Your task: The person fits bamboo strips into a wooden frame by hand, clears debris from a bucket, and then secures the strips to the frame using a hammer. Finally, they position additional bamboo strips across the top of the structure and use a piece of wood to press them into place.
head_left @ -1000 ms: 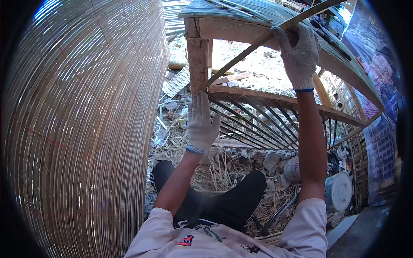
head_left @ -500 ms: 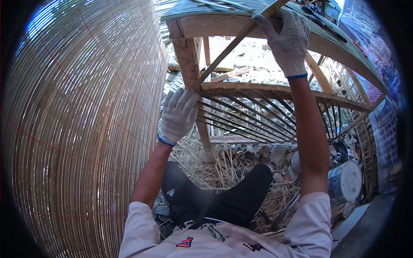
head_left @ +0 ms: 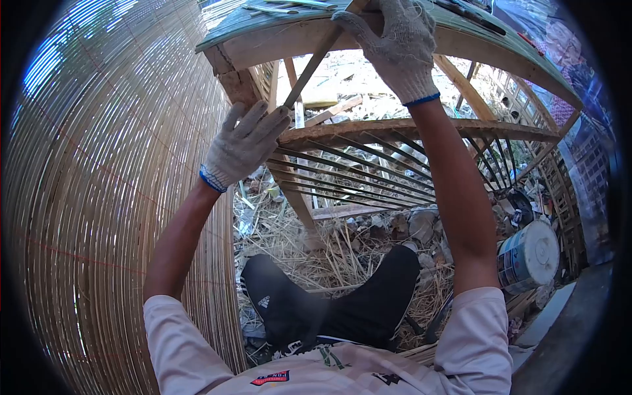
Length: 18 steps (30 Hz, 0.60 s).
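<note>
My left hand point(head_left: 245, 143), in a white knit glove with a blue cuff, has its fingers stretched out and apart. Its fingertips rest by the lower end of a long flat wooden strip point(head_left: 309, 74) and in front of a wooden post point(head_left: 240, 87). My right hand point(head_left: 397, 49), gloved the same way, grips the strip higher up at the edge of the bench top point(head_left: 283, 38), with the thumb on the strip's left side. The strip slants up to the right; its upper end leaves the view. Below it, a wooden crossbar point(head_left: 395, 126) carries several thin dark slats point(head_left: 368, 172).
A tall screen of thin bamboo sticks point(head_left: 112, 197) stands close on the left. Thin sticks point(head_left: 289, 6) lie on the bench top. Straw and rubble point(head_left: 329, 247) cover the ground. A paint bucket point(head_left: 526, 257) lies at the right, near a woven lattice point(head_left: 563, 197).
My left hand has moved left and up with its fingers more spread. My right hand stays on the strip. The bench appears shifted left and up as the view moves.
</note>
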### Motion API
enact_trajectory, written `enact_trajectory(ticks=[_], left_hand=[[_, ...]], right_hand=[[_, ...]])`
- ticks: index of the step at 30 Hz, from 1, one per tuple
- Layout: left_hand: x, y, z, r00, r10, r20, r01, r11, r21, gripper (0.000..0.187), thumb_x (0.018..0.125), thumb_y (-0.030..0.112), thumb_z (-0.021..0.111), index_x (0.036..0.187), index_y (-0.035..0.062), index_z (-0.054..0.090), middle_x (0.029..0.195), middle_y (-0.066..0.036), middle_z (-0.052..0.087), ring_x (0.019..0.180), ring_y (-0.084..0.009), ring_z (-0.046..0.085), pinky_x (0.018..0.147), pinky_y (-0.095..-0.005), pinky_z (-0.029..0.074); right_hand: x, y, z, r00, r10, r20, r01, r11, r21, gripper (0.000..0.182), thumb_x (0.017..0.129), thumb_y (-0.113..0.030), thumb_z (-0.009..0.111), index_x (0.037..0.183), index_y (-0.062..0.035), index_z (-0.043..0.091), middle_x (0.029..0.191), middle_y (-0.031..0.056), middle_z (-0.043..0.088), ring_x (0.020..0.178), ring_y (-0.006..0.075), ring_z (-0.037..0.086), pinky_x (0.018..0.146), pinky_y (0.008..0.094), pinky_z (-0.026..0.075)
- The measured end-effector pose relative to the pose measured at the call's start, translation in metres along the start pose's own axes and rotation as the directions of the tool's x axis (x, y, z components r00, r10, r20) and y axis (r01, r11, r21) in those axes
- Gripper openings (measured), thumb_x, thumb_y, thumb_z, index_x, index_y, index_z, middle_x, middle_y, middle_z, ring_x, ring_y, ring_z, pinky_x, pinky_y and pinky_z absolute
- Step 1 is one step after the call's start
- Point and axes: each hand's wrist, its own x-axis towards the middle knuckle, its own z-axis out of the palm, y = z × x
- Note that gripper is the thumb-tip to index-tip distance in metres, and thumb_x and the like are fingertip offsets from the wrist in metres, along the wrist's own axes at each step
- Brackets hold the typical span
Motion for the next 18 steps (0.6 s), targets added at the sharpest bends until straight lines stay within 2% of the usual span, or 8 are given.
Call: enact_trajectory(ticks=[3, 7, 9, 12, 15, 18], left_hand=[[0.018, -0.015, -0.005, 0.994, 0.112, -0.008, -0.111, 0.989, 0.096, 0.054, 0.096, 0.047, 0.067, 0.146, 0.029, 0.059, 0.163, 0.002, 0.039, 0.157, -0.0222, 0.025, 0.134, -0.0476, 0.009], [0.027, -0.033, -0.006, 0.988, 0.154, -0.013, -0.153, 0.985, 0.077, 0.057, 0.096, 0.052, 0.067, 0.148, 0.0317, 0.056, 0.164, 0.004, 0.038, 0.157, -0.0214, 0.024, 0.135, -0.0467, 0.006], [0.028, -0.039, -0.008, 0.986, 0.164, 0.037, -0.167, 0.983, 0.077, 0.064, 0.093, 0.059, 0.067, 0.15, 0.0345, 0.053, 0.164, 0.006, 0.038, 0.157, -0.0211, 0.024, 0.135, -0.0457, 0.004], [0.03, -0.042, -0.014, 0.983, 0.171, 0.066, -0.175, 0.983, 0.047, 0.073, 0.088, 0.063, 0.07, 0.152, 0.0364, 0.05, 0.165, 0.006, 0.037, 0.157, -0.0209, 0.025, 0.135, -0.0448, 0.004], [0.028, -0.043, -0.018, 0.976, 0.151, 0.155, -0.148, 0.989, -0.027, 0.081, 0.081, 0.06, 0.078, 0.153, 0.0354, 0.049, 0.165, 0.006, 0.038, 0.156, -0.0217, 0.027, 0.135, -0.0452, 0.007], [0.033, -0.042, -0.025, 0.983, 0.131, 0.132, -0.116, 0.986, -0.117, 0.088, 0.075, 0.053, 0.085, 0.153, 0.0335, 0.049, 0.164, 0.005, 0.04, 0.155, -0.0231, 0.031, 0.134, -0.0462, 0.013]], right_hand=[[0.001, 0.003, 0.001, 1.0, -0.011, -0.017, 0.011, 1.0, -0.002, 0.035, 0.086, -0.045, 0.082, 0.096, -0.0135, 0.071, 0.092, 0.0063, 0.065, 0.096, 0.0302, 0.06, 0.094, 0.0478, 0.043], [-0.001, 0.003, 0.001, 1.0, -0.003, -0.012, 0.003, 1.0, 0.021, 0.035, 0.086, -0.045, 0.082, 0.097, -0.0137, 0.07, 0.092, 0.007, 0.065, 0.095, 0.0302, 0.061, 0.094, 0.0478, 0.042], [0.0, 0.002, 0.001, 1.0, 0.003, -0.011, -0.003, 0.999, 0.033, 0.035, 0.087, -0.045, 0.082, 0.097, -0.0136, 0.07, 0.092, 0.0071, 0.065, 0.095, 0.0301, 0.061, 0.094, 0.0478, 0.042], [0.0, 0.001, 0.001, 1.0, 0.013, 0.008, -0.013, 1.0, 0.025, 0.035, 0.087, -0.044, 0.082, 0.097, -0.0135, 0.07, 0.093, 0.0074, 0.065, 0.096, 0.0301, 0.061, 0.094, 0.0477, 0.042], [0.0, 0.001, 0.001, 1.0, 0.029, -0.002, -0.029, 0.999, 0.031, 0.035, 0.087, -0.045, 0.081, 0.097, -0.0136, 0.07, 0.093, 0.008, 0.066, 0.096, 0.031, 0.061, 0.095, 0.0482, 0.042], [0.0, 0.006, 0.001, 1.0, -0.017, -0.003, 0.017, 1.0, 0.022, 0.037, 0.088, -0.049, 0.079, 0.098, -0.0145, 0.07, 0.092, 0.0084, 0.066, 0.096, 0.0322, 0.061, 0.096, 0.0492, 0.042]])
